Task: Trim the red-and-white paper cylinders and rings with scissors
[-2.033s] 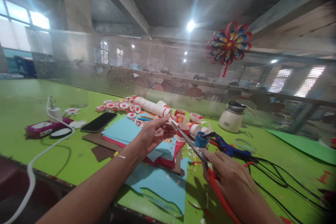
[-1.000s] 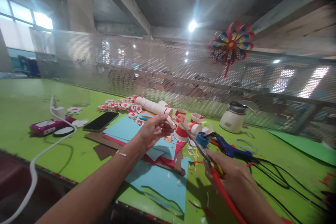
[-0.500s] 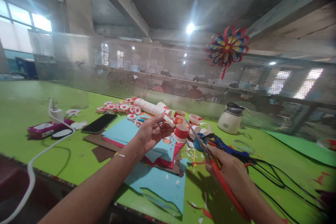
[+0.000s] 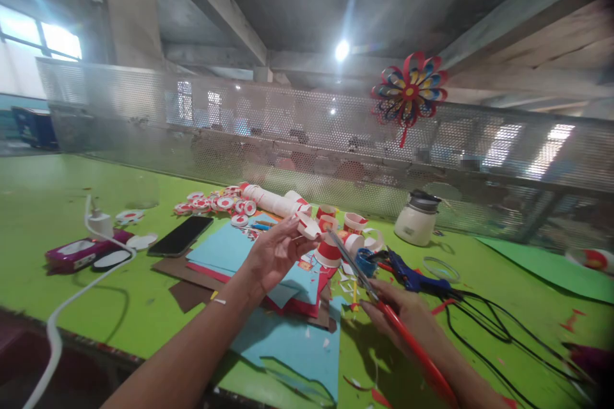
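Observation:
Between the fingertips of my left hand is a small white paper-cup piece, held up above the craft paper. My right hand grips a pair of scissors with long red handles. Their metal blades look nearly closed and point up and left, with the tips just right of the cup piece and apart from it. Behind and below the tips stands a red and white paper cup. Light-blue paper sheets lie under my left hand, over red and brown sheets.
A blue glue gun with black cables lies on the green table beyond my right hand. A white jug, a phone, a purple power strip, stacked cups and several red-white discs surround the paper. Scraps litter the front.
The scissors have shifted left and slightly down, their tips closer to the cup piece. In my left fingers the piece has turned, showing more of its white face. The view has shifted slightly.

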The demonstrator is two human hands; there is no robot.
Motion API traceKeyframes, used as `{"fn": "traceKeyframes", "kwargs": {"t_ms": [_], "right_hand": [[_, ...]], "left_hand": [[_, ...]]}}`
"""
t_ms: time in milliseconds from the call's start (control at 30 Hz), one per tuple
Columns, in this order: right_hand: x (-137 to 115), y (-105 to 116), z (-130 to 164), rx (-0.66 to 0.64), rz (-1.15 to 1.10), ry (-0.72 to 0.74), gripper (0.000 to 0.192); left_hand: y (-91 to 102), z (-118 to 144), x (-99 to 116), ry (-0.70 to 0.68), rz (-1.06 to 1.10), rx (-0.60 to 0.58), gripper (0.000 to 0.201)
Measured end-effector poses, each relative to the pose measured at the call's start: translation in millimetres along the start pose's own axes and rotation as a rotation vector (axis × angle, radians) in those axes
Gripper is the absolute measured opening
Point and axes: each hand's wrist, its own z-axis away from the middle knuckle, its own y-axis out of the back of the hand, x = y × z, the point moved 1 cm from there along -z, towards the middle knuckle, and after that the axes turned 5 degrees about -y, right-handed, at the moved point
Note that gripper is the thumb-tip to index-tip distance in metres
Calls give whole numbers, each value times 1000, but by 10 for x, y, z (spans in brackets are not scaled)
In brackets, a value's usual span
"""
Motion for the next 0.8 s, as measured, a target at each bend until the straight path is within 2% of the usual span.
{"fn": "traceKeyframes", "kwargs": {"t_ms": [200,433,633,800], "right_hand": [[21,-1,-57,-17,-64,-76,36],[23,17,-133,-64,-120,-87,42],[-151,104,-189,-141,-155,-48,35],[-354,197,-193,-277,-325,-37,32]], "left_hand": [[-15,12,96,-14,8,0,16],[-15,-2,143,15,41,-36,36],[55,-35,162,-23,38,15,33],[106,-73,125,-19,24,102,20]]}}
